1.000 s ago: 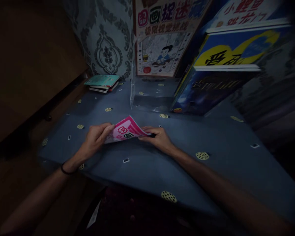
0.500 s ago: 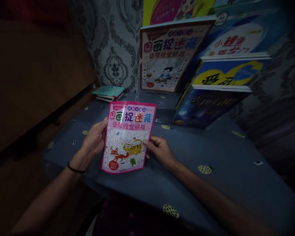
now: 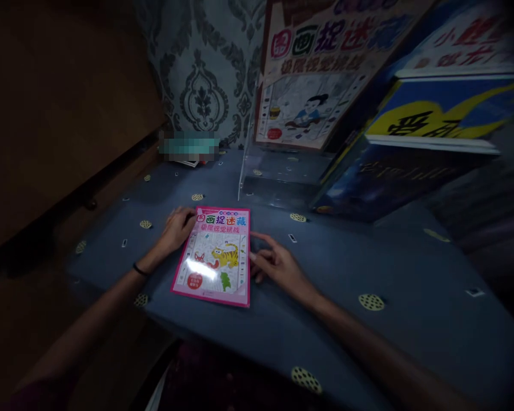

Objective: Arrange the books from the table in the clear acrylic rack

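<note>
Pink picture book (image 3: 213,257) is lying flat on our blue-grey tablecloth (image 3: 334,254), cover up, cat and fox showing, with a bright glare patch across the lower half. Our left hand (image 3: 176,229) is at its upper left edge, fingers bent and touching; it's pretty dim there, so we honestly can't tell if they're pinching it or just resting. Our right hand (image 3: 281,269) is by the opposite edge, fingers loosely apart, index stretched out, thumb tip right at the cover, nothing gripped that we can see. Behind it we've got a clear stand (image 3: 278,191), a brown-bordered book (image 3: 312,91) upright, and a dark blue book (image 3: 398,182) leaning back to the right.
</note>
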Available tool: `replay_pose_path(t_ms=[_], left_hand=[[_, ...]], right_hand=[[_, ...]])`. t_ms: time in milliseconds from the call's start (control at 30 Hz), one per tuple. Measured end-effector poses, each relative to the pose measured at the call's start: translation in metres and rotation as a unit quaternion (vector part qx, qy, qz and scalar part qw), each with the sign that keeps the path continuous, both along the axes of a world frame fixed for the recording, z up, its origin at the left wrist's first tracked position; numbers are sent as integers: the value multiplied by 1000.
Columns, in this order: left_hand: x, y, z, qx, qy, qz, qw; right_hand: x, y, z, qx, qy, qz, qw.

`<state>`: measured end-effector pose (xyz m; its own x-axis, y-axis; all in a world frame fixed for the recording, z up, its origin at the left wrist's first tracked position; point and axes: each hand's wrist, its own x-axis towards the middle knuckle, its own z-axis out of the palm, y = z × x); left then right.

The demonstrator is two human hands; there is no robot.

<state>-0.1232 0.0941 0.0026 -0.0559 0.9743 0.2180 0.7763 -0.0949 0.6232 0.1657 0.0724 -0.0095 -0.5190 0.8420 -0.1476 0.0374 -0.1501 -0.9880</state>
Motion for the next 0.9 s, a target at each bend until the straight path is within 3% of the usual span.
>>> replay_pose_path(t_ms=[133, 233, 400, 567, 633, 767, 900], left_hand=[[2, 6, -16, 44, 131, -31, 990], [-2, -6, -25, 78, 200, -50, 975], [-5, -25, -28, 88, 202, -47, 974], [-5, -13, -23, 58, 192, -50, 978], [-6, -11, -21, 45, 198, -45, 978], [-7, -13, -20, 50, 207, -42, 976], [-5, -13, -22, 56, 209, -43, 975]], right_hand=[[-2, -9, -4, -42, 29, -7, 999], [-3, -27, -9, -101, 52, 9, 993], [-4, -50, -9, -138, 37, 143, 979], [-8, -40, -6, -194, 82, 248, 945], [-10, -38, -4, -173, 103, 232, 952], [-9, -51, -1, -75, 83, 127, 986], [-12, -66, -5, -28, 61, 57, 996]])
